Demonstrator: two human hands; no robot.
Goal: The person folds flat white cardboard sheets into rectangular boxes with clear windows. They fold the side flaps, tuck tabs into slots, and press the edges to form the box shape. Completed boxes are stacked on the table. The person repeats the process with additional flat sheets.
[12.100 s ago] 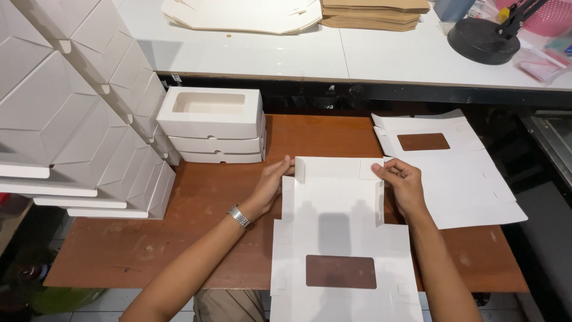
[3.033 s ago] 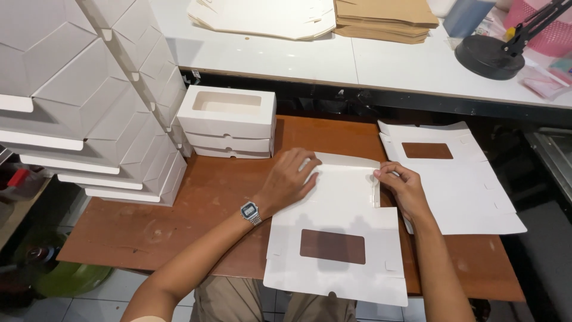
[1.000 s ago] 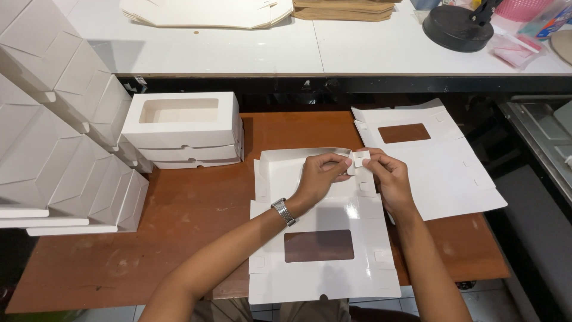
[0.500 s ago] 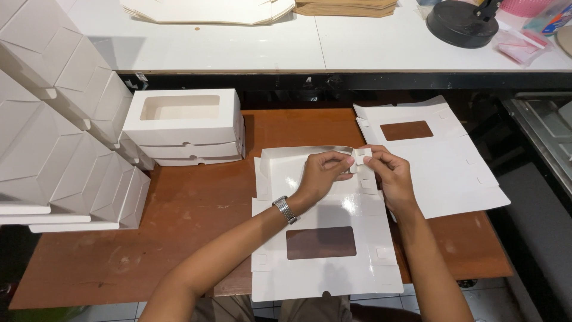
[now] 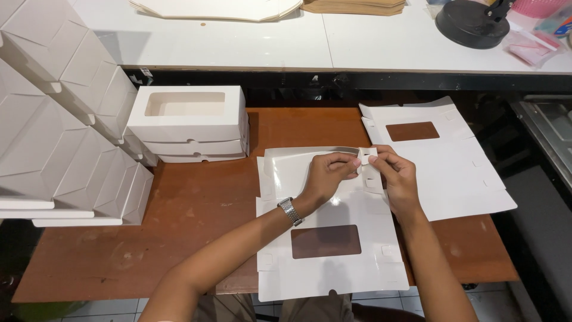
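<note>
I see a brown wooden table (image 5: 196, 209) across the middle of the frame, with a white counter (image 5: 268, 42) along the top edge. At centre lies a flat white box blank (image 5: 333, 262) with a rectangular window. My left hand (image 5: 326, 175) and right hand (image 5: 398, 176) meet just above its middle, fingers pinched together on a small corner tab (image 5: 366, 156). 2 finished window boxes (image 5: 189, 122) sit stacked at upper left; more blanks (image 5: 441, 161) lie at right.

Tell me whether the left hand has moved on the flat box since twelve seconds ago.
Yes. The left hand has moved right along the flat box's far edge, from its left corner to the small flap beside the right hand.
</note>
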